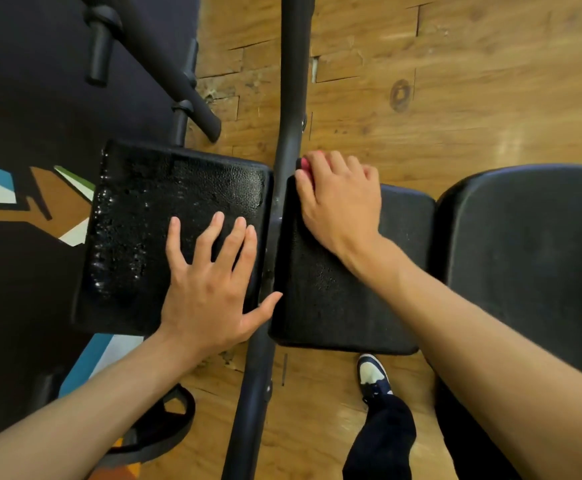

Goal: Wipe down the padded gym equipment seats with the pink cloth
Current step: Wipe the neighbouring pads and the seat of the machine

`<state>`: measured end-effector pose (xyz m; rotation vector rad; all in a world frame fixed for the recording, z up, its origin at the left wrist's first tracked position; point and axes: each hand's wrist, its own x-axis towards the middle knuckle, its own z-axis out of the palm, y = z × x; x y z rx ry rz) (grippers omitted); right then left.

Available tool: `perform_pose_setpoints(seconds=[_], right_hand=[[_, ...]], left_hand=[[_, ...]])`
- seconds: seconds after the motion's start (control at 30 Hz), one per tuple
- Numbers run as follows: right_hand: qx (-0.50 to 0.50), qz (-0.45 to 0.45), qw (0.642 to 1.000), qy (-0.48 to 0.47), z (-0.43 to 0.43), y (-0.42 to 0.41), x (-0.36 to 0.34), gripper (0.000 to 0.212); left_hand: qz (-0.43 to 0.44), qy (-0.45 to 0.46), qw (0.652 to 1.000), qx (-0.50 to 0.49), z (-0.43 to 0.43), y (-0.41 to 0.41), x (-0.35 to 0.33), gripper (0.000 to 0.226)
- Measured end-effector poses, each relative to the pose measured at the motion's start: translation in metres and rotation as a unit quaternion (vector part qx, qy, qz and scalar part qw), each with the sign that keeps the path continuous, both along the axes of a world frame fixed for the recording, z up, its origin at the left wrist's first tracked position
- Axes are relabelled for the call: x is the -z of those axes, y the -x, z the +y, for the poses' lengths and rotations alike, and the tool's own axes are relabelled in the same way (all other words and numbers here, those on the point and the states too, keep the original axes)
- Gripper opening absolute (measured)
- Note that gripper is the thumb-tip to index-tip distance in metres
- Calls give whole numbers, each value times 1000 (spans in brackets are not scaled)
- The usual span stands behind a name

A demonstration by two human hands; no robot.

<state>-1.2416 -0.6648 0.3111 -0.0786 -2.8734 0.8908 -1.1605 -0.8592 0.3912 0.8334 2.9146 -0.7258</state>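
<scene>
Head view: right hand [339,199] has its fingers curled over a small pink cloth [304,164], pressing it at the far corner of the right black padded textured seat pad [334,299]; only a sliver of cloth shows. Left hand [210,289] lies flat, fingers straight and spread wide, on the left black padded seat pad [144,220], whose surface glistens wet. A black metal frame tube [291,98] runs between the pads. Below: wooden plank floor [455,81]; navy-and-white sneaker [374,375] stands near the right pad.
</scene>
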Motion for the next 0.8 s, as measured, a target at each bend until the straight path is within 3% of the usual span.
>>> perform_pose_setpoints(seconds=[0.13,0.27,0.37,0.5,0.6,0.8], right_hand=[[-50,33,998,23,40,-15,23,33],[40,-20,997,59,98,-36,62,37],[80,-16,996,32,57,-31,41,34],[16,51,998,39,-14,-14,5,32],[-40,66,996,43,14,-15,20,30],[95,-32,993,65,87,-38,58,41]], left_hand=[[1,0,1000,4,0,0,0,88],[-5,1,1000,6,0,1,0,91],[-5,3,1000,5,0,1,0,91],[-4,2,1000,4,1,0,-1,91],[-1,-2,1000,5,0,0,-1,89],[4,-17,1000,-4,1,0,1,84]])
